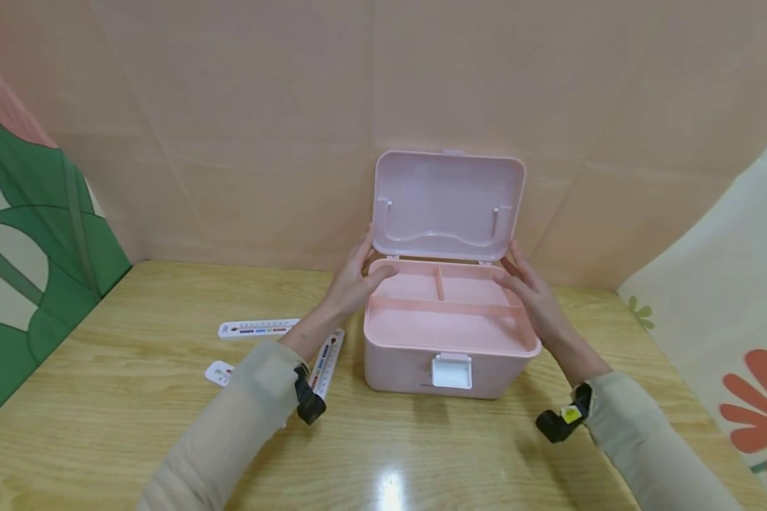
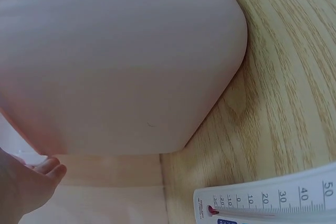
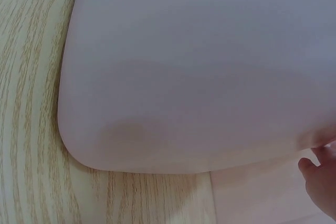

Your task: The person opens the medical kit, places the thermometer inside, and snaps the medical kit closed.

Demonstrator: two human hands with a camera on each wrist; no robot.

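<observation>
A pink plastic storage box [image 1: 396, 365] stands on the table with its lid [image 1: 450, 199] raised at the back. Inside its upper rim lies a divided tray [image 1: 447, 326] with three compartments. My left hand [image 1: 353, 282] is at the box's back left corner, thumb over the rim and fingers extended beside the lid. At the back right corner, my right hand [image 1: 529, 287] has its thumb over the rim and fingers up near the lid's lower edge. The wrist views show the box's sides [image 2: 126, 77] and only part of each hand; exact contact is unclear.
White thermometers lie left of the box: one thermometer [image 1: 256, 328] farther back, another thermometer [image 1: 328, 362] slanted beside the left wrist. A white rounded end [image 1: 219, 372] shows by the left sleeve, which hides the rest. A fabric backdrop [image 1: 243, 142] rises behind the wooden table [image 1: 102, 397].
</observation>
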